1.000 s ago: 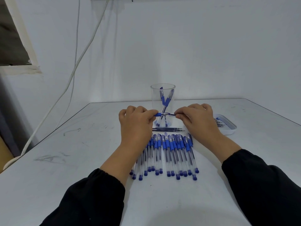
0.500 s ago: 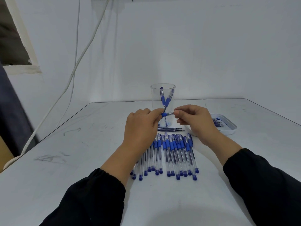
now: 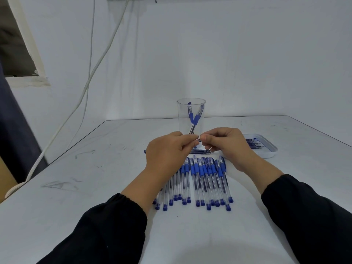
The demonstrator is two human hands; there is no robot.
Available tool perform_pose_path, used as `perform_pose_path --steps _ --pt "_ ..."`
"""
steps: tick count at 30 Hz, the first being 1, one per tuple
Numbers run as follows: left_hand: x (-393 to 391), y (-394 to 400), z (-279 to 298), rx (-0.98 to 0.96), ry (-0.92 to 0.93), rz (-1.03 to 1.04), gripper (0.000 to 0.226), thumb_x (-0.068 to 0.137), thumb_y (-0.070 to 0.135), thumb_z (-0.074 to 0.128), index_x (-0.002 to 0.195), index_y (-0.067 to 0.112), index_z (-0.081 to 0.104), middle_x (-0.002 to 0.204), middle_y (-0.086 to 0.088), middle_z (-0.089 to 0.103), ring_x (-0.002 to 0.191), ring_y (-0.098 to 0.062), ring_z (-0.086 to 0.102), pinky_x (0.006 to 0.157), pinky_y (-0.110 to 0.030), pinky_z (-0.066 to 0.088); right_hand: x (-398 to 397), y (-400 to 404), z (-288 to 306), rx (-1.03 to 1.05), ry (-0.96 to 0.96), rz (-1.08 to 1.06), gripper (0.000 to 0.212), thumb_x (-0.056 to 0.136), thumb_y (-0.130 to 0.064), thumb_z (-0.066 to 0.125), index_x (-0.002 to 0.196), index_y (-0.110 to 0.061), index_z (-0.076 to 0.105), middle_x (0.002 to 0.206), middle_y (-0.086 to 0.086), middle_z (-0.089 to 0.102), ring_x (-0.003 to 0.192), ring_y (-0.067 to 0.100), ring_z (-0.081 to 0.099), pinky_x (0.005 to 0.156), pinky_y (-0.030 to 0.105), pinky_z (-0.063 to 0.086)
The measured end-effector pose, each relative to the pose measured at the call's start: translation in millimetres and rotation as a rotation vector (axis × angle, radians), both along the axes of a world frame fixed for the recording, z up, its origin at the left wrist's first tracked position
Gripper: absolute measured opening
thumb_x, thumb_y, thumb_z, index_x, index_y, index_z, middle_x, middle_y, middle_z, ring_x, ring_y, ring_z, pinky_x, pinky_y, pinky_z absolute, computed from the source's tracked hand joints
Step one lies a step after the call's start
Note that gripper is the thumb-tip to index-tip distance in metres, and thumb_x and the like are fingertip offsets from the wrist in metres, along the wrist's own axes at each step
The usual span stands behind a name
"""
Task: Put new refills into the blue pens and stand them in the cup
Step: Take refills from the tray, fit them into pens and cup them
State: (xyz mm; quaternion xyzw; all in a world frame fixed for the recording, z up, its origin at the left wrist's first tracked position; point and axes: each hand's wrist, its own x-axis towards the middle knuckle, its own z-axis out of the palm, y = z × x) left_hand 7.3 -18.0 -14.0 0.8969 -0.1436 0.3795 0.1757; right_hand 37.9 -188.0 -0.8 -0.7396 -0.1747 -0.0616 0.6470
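The pen (image 3: 198, 139) being worked on sits almost hidden between the two hands, just in front of the clear cup (image 3: 191, 116) where two finished pens lean. The left hand (image 3: 168, 151) curls round its barrel while the right hand (image 3: 225, 144) pinches the tip end with thumb and forefinger. From where I stand, the risk is the small tip slipping from that pinch and rolling among the row of pens (image 3: 200, 180) below, or a knuckle nudging the cup over.
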Motion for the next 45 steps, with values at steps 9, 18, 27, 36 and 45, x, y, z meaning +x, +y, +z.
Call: perform_pose_path --steps 9,18,27,36,45 --pt "6 0 -3 0.074 -0.124 -0.034 0.024 0.09 0.041 0.05 0.097 0.033 0.071 0.065 0.009 0.063 0.052 -0.01 0.053 0.045 -0.015 0.028 0 -1 0 -0.012 0.016 0.015 0.004 0.083 -0.012 0.071 0.081 -0.013 0.074 0.068 0.003 0.07 0.059 0.008 0.062 0.061 0.02 0.053" --pt "12 -1 -1 0.087 -0.199 0.033 0.023 0.089 0.035 0.055 0.099 0.022 0.07 0.065 0.006 0.063 0.054 -0.014 0.054 0.047 -0.021 0.03 -1 5 3 0.273 0.096 0.018 0.006 0.09 -0.006 0.063 0.095 -0.006 0.066 0.08 0.011 0.073 0.073 0.019 0.071 0.072 0.027 0.059" --pt "42 18 25 -0.118 0.319 0.149 0.064 0.086 0.055 0.055 0.14 0.022 0.041 0.136 0.003 0.049 0.128 -0.017 0.035 0.097 -0.035 0.037 16 -30 52 0.521 -0.232 -0.453 0.011 0.088 -0.008 0.065 0.093 -0.019 0.063 0.075 0.001 0.072 0.079 0.018 0.071 0.083 0.034 0.057" --pt "80 14 31 -0.28 0.434 0.08 0.091 0.074 0.059 0.067 0.144 0.017 0.026 0.145 -0.004 0.04 0.129 -0.023 0.041 0.1 -0.041 0.04 64 -4 100 0.322 -0.374 -0.465 0.012 0.086 -0.016 0.062 0.088 -0.027 0.06 0.07 -0.006 0.07 0.081 0.016 0.07 0.088 0.043 0.054" --pt "91 -2 24 -0.472 0.478 -0.031 0.092 0.074 0.051 0.072 0.143 0.018 0.021 0.14 -0.01 0.045 0.123 -0.025 0.048 0.098 -0.041 0.043 86 29 70 -0.25 -0.262 -0.377 0.006 0.087 -0.027 0.063 0.093 -0.029 0.063 0.093 -0.001 0.068 0.082 0.014 0.062 0.073 0.032 0.051"
